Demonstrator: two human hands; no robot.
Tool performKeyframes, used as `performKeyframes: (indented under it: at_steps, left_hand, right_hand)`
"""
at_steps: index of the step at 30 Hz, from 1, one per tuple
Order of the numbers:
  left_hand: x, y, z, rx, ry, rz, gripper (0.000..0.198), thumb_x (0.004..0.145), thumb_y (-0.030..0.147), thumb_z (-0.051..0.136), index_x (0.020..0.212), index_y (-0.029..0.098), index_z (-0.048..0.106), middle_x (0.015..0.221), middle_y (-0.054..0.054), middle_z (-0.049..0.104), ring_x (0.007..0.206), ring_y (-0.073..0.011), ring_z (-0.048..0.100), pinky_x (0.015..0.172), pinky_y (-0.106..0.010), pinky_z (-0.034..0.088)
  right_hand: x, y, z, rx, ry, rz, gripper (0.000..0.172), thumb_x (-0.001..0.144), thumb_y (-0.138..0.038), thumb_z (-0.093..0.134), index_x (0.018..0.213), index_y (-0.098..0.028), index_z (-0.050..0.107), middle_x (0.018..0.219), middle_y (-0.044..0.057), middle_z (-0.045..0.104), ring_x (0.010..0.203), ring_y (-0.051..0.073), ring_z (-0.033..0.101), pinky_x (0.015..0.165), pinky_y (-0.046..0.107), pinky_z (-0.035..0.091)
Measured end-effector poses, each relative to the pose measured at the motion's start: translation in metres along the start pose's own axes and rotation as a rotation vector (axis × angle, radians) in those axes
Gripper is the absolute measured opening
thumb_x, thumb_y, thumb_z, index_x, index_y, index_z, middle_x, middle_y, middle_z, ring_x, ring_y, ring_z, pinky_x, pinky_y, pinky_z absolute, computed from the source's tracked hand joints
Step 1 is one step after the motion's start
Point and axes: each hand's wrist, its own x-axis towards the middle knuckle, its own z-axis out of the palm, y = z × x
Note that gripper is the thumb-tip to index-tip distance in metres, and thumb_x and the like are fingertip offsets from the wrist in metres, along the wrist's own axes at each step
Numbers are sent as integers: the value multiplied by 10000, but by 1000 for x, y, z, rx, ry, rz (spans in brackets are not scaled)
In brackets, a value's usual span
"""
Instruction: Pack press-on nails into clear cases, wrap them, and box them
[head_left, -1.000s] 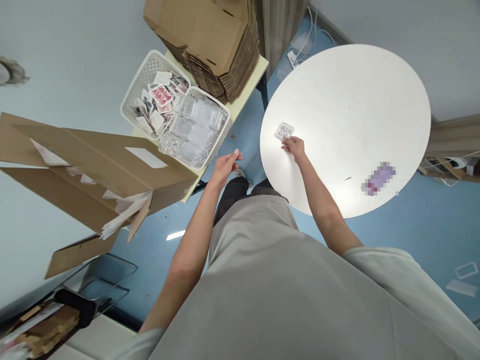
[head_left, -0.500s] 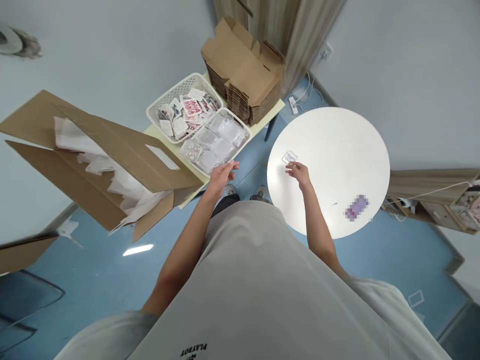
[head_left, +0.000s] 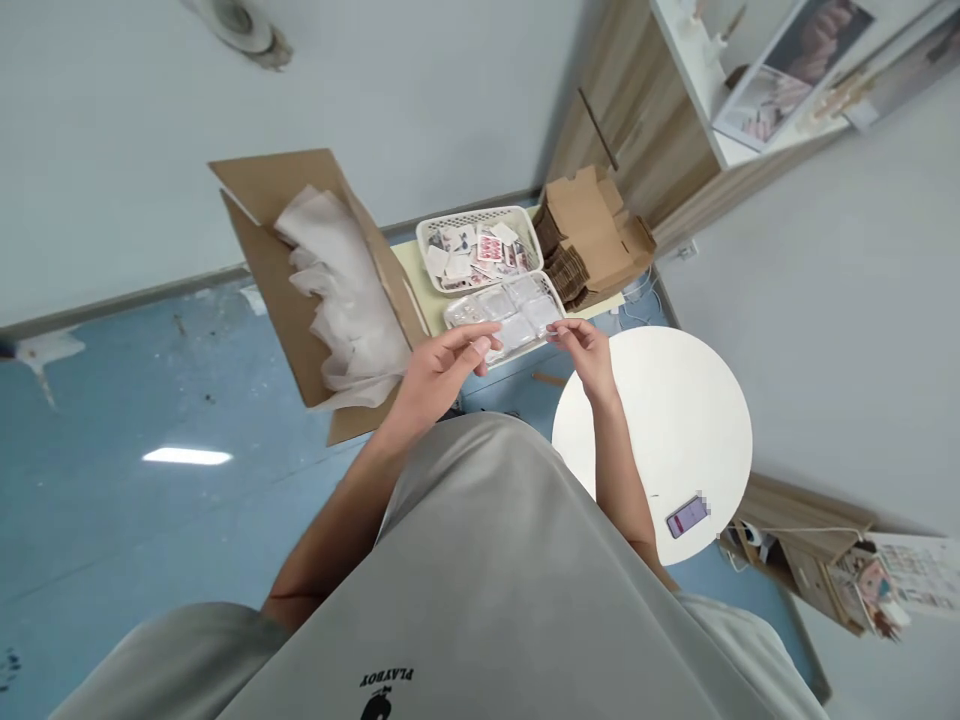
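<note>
My left hand (head_left: 442, 375) hangs in front of the lower basket, fingers stretched out and thumb apart from them, holding nothing I can see. My right hand (head_left: 589, 352) is level with it, at the basket's right end. Its thumb and fingers pinch a small clear packet (head_left: 553, 332), seen almost edge-on. Behind both hands, the lower white basket (head_left: 559, 287) holds rows of clear plastic packets (head_left: 516, 330). An upper white basket (head_left: 427, 238) next to it is full of loose printed cards (head_left: 489, 247).
An open carton (head_left: 274, 310) with white foam wrapping (head_left: 349, 300) stands left of the baskets. Folded cardboard boxes (head_left: 592, 235) are stacked on their right. A round white table (head_left: 690, 420) bears a phone (head_left: 687, 516). A wooden cabinet (head_left: 637, 110) stands behind.
My view has swung left. My right hand has left the round table, where a small clear packet lay by its fingers, and come close to my left hand in front of the baskets.
</note>
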Motion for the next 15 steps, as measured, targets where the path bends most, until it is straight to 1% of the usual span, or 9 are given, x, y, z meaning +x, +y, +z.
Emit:
performKeyframes:
  at_steps: [2, 4, 5, 7, 9, 11, 12, 13, 15]
  left_hand:
    - [-7, 6, -28, 70, 124, 24, 483, 991, 682, 756, 1303, 329, 864, 1171, -81, 828, 913, -245, 738, 886, -410, 630]
    - [-13, 3, -60, 165, 222, 33, 475, 1004, 645, 746, 1360, 342, 832, 1227, -82, 823, 1013, -275, 764, 925, -422, 639]
    - [-17, -3, -76, 225, 248, 32, 480, 996, 618, 756, 1387, 345, 817, 1268, -85, 817, 1060, -289, 767, 952, -434, 641]
    - [-27, -17, -107, 374, 234, 21, 525, 936, 557, 810, 1418, 349, 801, 1350, -93, 798, 1156, -332, 759, 1012, -475, 635]
    - [-37, -34, -132, 528, 131, 16, 585, 847, 490, 857, 1415, 357, 811, 1399, -100, 790, 1268, -398, 729, 1073, -526, 616]
    - [-45, -47, -147, 623, 26, 33, 598, 816, 434, 830, 1410, 363, 823, 1419, -100, 793, 1334, -436, 703, 1111, -554, 593]
    - [-48, -52, -151, 645, -9, 39, 570, 827, 416, 796, 1394, 368, 833, 1403, -97, 803, 1321, -438, 711, 1106, -557, 590]
    - [-50, -56, -152, 651, -29, 38, 515, 854, 406, 756, 1360, 374, 848, 1368, -93, 819, 1279, -432, 730, 1084, -555, 593]
    - [-53, -57, -150, 633, -12, 16, 393, 923, 397, 679, 1263, 385, 877, 1255, -82, 851, 1161, -410, 771, 1021, -546, 603]
  right_hand:
    - [1, -22, 25, -10, -71, -58, 477, 916, -724, 821, 1052, -269, 779, 1163, 81, 866, 1031, 259, 836, 992, 418, 654]
    - [-3, -42, 51, -18, -144, -113, 473, 942, -741, 814, 1060, -283, 791, 1162, 71, 864, 1029, 258, 834, 1002, 426, 658]
    - [-7, -51, 63, -22, -185, -138, 471, 953, -746, 810, 1067, -290, 798, 1165, 67, 862, 1030, 258, 833, 1011, 430, 661]
    - [-16, -66, 87, -35, -270, -176, 469, 973, -757, 797, 1083, -301, 814, 1175, 61, 859, 1042, 258, 828, 1029, 434, 665]
    - [-25, -76, 108, -55, -351, -197, 469, 994, -762, 778, 1097, -307, 829, 1181, 57, 859, 1067, 260, 823, 1035, 434, 668]
    - [-32, -82, 127, -79, -424, -211, 457, 1012, -747, 765, 1114, -309, 843, 1173, 49, 862, 1082, 259, 818, 1029, 428, 671]
    - [-34, -83, 135, -94, -455, -216, 442, 1022, -730, 761, 1125, -310, 848, 1168, 45, 864, 1083, 256, 816, 1026, 424, 672]
    - [-35, -84, 143, -111, -482, -218, 420, 1033, -706, 757, 1136, -310, 852, 1165, 41, 866, 1082, 253, 815, 1022, 421, 672]
    - [-37, -84, 155, -147, -524, -221, 358, 1058, -636, 747, 1159, -310, 856, 1179, 39, 868, 1081, 247, 816, 1021, 420, 667]
